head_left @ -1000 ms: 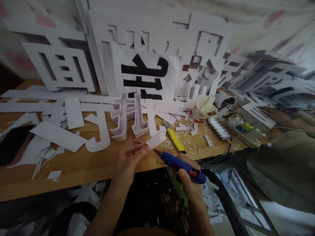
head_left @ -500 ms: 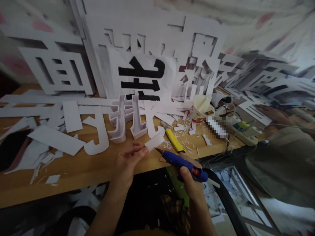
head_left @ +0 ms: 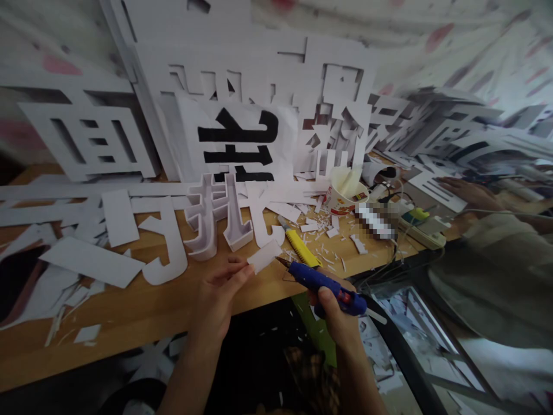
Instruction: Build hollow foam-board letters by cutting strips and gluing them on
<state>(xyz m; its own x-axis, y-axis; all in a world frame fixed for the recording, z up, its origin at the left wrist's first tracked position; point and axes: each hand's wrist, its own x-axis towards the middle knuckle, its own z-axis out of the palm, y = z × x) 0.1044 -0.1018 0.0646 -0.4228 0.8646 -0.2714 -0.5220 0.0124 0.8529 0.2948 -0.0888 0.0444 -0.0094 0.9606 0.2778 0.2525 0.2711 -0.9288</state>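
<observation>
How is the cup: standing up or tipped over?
Standing up: the cup has its open rim facing up and its bottom on the table.

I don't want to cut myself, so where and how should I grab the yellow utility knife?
Probably from above and the near right, around the middle of the yellow handle: the yellow utility knife lies on the table, its grey tip pointing away and leftward, its handle toward you.
</observation>
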